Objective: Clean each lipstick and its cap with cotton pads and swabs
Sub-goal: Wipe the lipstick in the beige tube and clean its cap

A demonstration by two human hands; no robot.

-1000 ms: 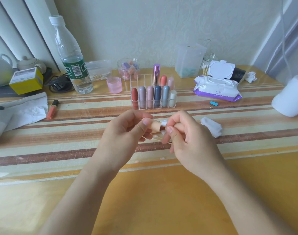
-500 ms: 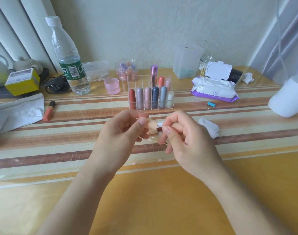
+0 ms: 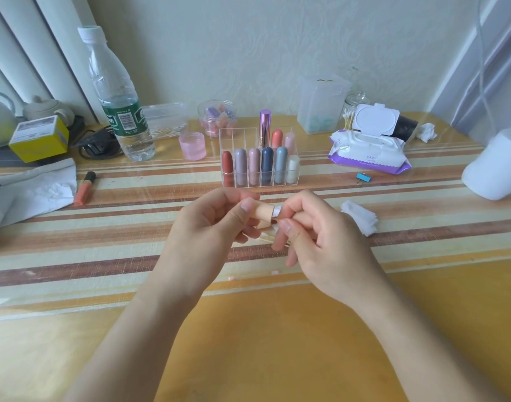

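Cotton pad [image 3: 276, 210] mostly hidden behind right hand [image 3: 321, 239].

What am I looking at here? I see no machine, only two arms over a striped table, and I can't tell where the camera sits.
There is no robot. A person works with bare hands, and the one picture comes from a wide-angle camera worn on the head, looking forward and down. The left hand grips a short beige lipstick tube; I cannot tell whether it is the body or the cap. The right hand pinches a bit of white cotton pad against the tube's end. On the table, behind the hands, a clear organiser holds lipsticks. Folded cotton pads lie to the right, with an open wet-wipe pack beyond them. A water bottle and an orange lip-gloss tube are to the left.
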